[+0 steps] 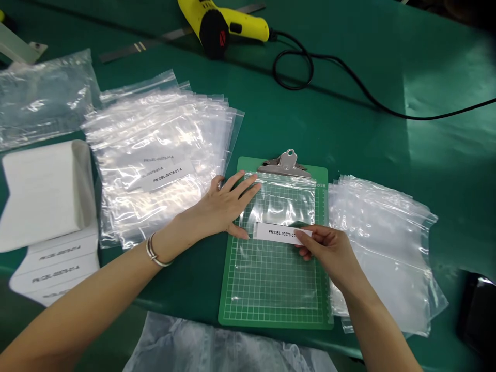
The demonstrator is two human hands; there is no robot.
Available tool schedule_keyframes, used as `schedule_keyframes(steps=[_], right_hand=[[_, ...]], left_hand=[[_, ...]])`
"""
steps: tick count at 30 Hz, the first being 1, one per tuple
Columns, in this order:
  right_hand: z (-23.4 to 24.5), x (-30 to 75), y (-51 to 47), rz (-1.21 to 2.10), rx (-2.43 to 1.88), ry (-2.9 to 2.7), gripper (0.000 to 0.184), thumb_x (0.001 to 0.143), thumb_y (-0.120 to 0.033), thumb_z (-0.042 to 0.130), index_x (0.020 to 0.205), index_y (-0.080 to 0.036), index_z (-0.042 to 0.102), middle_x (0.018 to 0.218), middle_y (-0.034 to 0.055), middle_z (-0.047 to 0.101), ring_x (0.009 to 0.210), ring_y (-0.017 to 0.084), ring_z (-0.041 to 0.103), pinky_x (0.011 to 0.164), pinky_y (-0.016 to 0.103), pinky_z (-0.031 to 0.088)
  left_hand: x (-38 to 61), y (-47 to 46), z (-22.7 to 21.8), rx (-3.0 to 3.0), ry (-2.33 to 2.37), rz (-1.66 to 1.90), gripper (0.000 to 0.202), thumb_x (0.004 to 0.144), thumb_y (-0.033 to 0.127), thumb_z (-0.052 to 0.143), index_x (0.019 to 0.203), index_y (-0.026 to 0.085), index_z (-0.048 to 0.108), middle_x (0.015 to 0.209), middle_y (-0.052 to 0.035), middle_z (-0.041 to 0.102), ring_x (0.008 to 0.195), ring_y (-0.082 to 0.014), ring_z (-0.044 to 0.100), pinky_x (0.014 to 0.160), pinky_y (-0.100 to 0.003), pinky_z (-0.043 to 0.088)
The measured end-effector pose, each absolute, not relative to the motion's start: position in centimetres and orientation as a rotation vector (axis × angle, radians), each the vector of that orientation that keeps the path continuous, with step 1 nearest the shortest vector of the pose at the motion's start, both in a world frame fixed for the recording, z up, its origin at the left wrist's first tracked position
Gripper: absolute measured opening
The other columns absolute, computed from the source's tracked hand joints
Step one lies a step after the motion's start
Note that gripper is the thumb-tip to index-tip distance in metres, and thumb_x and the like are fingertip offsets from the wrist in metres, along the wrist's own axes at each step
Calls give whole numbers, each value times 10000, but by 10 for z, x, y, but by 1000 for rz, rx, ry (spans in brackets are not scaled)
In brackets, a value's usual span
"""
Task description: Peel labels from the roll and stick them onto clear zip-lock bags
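A clear zip bag [271,289] lies flat on a green clipboard [228,310] with a white grid and a metal clip [287,164] at its top. My right hand [329,248] pinches the right end of a white printed label [277,233] over the middle of the bag. The text on it starts "PN:CBL-00578-01", and my thumb covers the end. Fingers spread, my left hand [232,204] rests on the bag's upper left part and the clipboard's left edge. A bracelet [155,252] circles my left wrist.
Labelled zip bags [163,134] pile up left of the clipboard, plain zip bags [383,253] right of it. A folded strip of labels [42,191] lies at far left. Behind are a yellow heat gun [242,26] with a black cord [349,77] and a metal ruler [124,53].
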State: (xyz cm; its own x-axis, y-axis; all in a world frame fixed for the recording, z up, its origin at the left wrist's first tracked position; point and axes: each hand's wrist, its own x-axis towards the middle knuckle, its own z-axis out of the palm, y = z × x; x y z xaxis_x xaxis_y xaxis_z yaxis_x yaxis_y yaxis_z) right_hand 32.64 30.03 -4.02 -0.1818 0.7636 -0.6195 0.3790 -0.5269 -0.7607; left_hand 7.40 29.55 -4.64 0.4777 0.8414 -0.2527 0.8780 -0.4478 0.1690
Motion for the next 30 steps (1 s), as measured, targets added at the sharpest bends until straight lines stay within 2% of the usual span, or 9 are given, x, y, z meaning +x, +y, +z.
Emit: schedule_keyframes(steps=[7,14,20,25,30], right_hand=[[-38,325,301,1740,-1765,-1331,306,649,-431,739,771,-150,722,559,38,657,457,117,568,407,213,492],[-39,326,299,1755,-1767,-1321,268,662,-413,739,772,-168,728,564,25,664,468,99,564,430,190,486],[-36,325,300,1739,-1770,-1287,268,641,-413,749,732,-162,722,533,18,650,444,100,554,414,200,485],[-39,322,300,1764,-1773,-1330,309,654,-432,733,795,-157,730,569,36,671,461,120,585,421,219,505],[-42,321,300,1772,-1802,-1318,308,641,-429,736,777,-153,728,543,27,661,449,113,580,418,214,498]], left_hand=[[75,296,-43,2406,1462,-185,1046,687,627,638,1437,105,128,1505,-161,105,1341,-413,66,1009,-531,173],[77,297,-40,2376,1450,-230,1064,687,636,634,1439,97,108,1512,-151,50,1345,-403,46,1009,-558,173],[77,296,-44,2409,1459,-236,1067,684,635,640,1435,93,112,1511,-148,50,1351,-372,42,1004,-536,190],[76,296,-45,2410,1457,-229,1065,688,653,617,1438,96,105,1509,-161,55,1345,-393,47,1000,-533,183],[76,296,-44,2391,1448,-222,1056,690,639,624,1439,105,104,1509,-164,62,1344,-405,52,1006,-535,165]])
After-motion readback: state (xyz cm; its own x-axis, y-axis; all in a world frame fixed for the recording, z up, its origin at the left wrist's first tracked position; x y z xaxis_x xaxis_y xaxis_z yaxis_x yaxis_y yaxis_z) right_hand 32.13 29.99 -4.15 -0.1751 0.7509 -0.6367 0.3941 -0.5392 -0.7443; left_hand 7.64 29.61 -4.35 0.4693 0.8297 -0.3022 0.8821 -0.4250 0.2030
